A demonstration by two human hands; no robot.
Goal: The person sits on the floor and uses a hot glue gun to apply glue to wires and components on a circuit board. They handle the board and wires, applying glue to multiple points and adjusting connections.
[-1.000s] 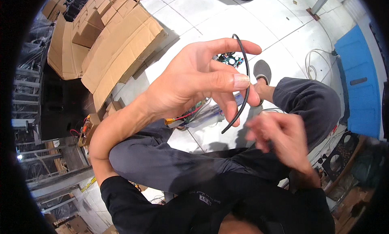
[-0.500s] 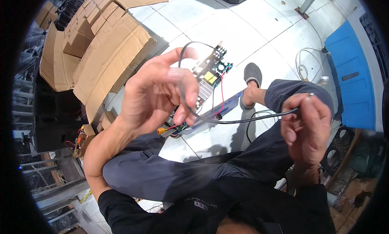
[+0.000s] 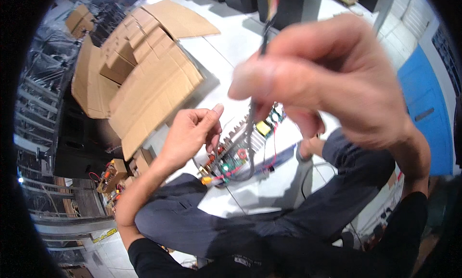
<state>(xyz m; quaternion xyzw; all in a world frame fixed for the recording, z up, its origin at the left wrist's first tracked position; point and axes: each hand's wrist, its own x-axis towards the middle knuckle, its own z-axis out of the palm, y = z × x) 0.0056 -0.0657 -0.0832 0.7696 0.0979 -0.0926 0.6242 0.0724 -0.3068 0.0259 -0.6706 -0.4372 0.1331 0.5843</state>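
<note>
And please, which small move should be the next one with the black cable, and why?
Probably lift the right hand slightly. It pinches the black cable, whose lower part hangs in a loop in front of the circuit board and curves up toward the left hand. Raising it may keep the loop from snagging, though I cannot tell whether it touches the board.

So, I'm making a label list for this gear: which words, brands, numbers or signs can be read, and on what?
None can be read with certainty.
Shirt: small pale print, too blurred to read.
Board: any markings are too small to read.
Cable: blurred, no print to make out.
Yellow strip: dark marks, too small to read.
</note>
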